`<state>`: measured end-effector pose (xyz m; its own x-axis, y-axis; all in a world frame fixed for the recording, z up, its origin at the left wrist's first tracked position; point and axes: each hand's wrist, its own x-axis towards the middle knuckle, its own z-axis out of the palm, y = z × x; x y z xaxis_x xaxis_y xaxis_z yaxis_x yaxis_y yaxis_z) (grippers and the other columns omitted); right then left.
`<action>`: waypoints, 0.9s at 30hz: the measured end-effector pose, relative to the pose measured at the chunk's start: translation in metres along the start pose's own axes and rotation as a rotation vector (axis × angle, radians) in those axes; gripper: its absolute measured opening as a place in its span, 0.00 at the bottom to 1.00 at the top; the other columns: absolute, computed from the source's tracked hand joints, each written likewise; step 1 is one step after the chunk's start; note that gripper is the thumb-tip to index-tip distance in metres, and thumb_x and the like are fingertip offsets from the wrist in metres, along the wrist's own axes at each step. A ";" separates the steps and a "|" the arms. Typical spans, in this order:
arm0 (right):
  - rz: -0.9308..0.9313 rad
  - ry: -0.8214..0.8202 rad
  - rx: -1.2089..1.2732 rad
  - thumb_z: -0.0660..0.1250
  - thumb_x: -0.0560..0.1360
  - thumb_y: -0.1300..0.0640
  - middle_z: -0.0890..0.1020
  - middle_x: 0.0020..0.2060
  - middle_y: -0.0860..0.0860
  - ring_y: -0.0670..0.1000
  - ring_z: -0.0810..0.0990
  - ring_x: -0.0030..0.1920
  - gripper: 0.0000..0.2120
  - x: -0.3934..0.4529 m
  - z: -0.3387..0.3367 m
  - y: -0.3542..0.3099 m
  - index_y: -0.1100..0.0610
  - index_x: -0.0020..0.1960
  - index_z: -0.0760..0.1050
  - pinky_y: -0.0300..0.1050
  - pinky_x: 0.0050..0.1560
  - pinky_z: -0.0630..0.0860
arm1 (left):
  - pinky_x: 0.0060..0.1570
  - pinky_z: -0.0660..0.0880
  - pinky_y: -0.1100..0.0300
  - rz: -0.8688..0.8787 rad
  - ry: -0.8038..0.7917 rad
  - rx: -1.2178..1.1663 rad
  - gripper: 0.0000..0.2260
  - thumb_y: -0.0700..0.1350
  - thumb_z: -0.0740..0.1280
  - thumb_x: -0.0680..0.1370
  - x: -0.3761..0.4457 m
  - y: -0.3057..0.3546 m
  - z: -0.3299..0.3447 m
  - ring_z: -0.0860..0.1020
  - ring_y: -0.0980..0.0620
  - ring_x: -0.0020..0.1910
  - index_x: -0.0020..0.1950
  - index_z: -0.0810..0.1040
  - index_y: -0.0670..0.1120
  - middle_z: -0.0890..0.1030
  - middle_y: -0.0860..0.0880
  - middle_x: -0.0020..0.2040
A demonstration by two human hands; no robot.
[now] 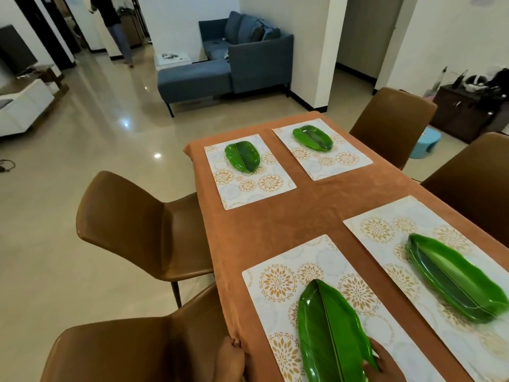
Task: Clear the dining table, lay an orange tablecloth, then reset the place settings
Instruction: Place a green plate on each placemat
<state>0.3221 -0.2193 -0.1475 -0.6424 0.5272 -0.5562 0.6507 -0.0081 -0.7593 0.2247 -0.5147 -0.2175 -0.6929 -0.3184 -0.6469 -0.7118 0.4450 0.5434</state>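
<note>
While the orange tablecloth (308, 208) already covers the dining table, four placemats sit on it, each with a green leaf-shaped plate. The right hand (385, 362) is at the near edge, fingers curled onto the right rim of the near-left plate (327, 334), thumb on top, probably squaring it on its placemat (281, 285). The left hand (230, 359) pinches the cloth's near-left hanging edge closed between its fingers, likely to keep the cloth from sliding or to tug out slack. The near-right plate (457, 279) lies diagonal on its mat (385, 230). The far-left plate (242, 156) and far-right plate (312, 137) look settled on their mats. Brown chairs (132, 230) surround the table. No cutlery or glasses visible, so resetting seems late but maybe unfinished.
</note>
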 end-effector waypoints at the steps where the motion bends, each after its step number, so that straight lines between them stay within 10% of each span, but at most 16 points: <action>1: -0.023 0.014 -0.048 0.64 0.76 0.73 0.81 0.49 0.64 0.56 0.81 0.42 0.21 -0.006 0.003 -0.005 0.66 0.68 0.71 0.44 0.51 0.76 | 0.39 0.68 0.54 0.010 0.004 0.001 0.12 0.41 0.57 0.84 -0.001 -0.001 -0.003 0.73 0.46 0.38 0.41 0.69 0.42 0.75 0.43 0.39; 6: -0.051 0.078 -0.158 0.62 0.77 0.74 0.78 0.43 0.60 0.57 0.76 0.42 0.22 -0.017 0.006 -0.012 0.62 0.69 0.73 0.49 0.51 0.72 | 0.49 0.77 0.51 -0.024 -0.020 0.022 0.11 0.44 0.57 0.85 0.001 -0.005 -0.004 0.78 0.41 0.47 0.43 0.70 0.46 0.77 0.43 0.44; 10: -0.046 0.075 -0.303 0.60 0.79 0.68 0.76 0.66 0.56 0.52 0.77 0.53 0.26 -0.011 0.007 -0.013 0.52 0.75 0.67 0.47 0.53 0.74 | 0.42 0.74 0.54 0.027 0.008 -0.078 0.08 0.45 0.58 0.84 -0.006 -0.005 -0.002 0.76 0.45 0.42 0.51 0.71 0.42 0.78 0.40 0.47; 14: -0.125 0.115 -0.498 0.62 0.78 0.66 0.73 0.63 0.57 0.58 0.73 0.60 0.28 -0.009 0.017 -0.003 0.56 0.76 0.64 0.54 0.63 0.72 | 0.61 0.73 0.53 0.447 0.275 0.246 0.09 0.47 0.63 0.82 -0.024 0.000 -0.001 0.72 0.49 0.59 0.61 0.75 0.46 0.72 0.47 0.62; 18: -0.290 0.211 -0.793 0.64 0.79 0.53 0.71 0.68 0.52 0.54 0.70 0.66 0.26 -0.014 0.020 0.010 0.53 0.75 0.64 0.52 0.66 0.71 | 0.78 0.52 0.50 0.869 0.123 0.701 0.21 0.54 0.57 0.84 -0.034 0.016 0.005 0.59 0.46 0.77 0.76 0.67 0.50 0.63 0.49 0.77; 23: -0.247 0.261 -0.894 0.55 0.82 0.43 0.63 0.76 0.54 0.55 0.59 0.77 0.28 -0.009 0.003 0.027 0.53 0.78 0.59 0.55 0.76 0.59 | 0.79 0.40 0.48 0.879 0.015 0.979 0.31 0.58 0.54 0.84 -0.035 0.039 0.015 0.43 0.44 0.81 0.82 0.50 0.47 0.46 0.44 0.83; 27: -0.172 0.396 -0.859 0.61 0.79 0.46 0.71 0.69 0.60 0.61 0.68 0.69 0.27 0.004 -0.033 0.026 0.59 0.73 0.65 0.57 0.68 0.68 | 0.79 0.52 0.49 0.756 0.005 0.824 0.32 0.58 0.58 0.83 -0.037 0.045 0.012 0.45 0.42 0.81 0.82 0.53 0.45 0.44 0.43 0.82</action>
<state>0.3494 -0.1897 -0.1581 -0.6761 0.7129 -0.1862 0.7356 0.6386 -0.2260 0.2199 -0.4729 -0.1754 -0.9172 0.2658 -0.2967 0.1848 0.9438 0.2741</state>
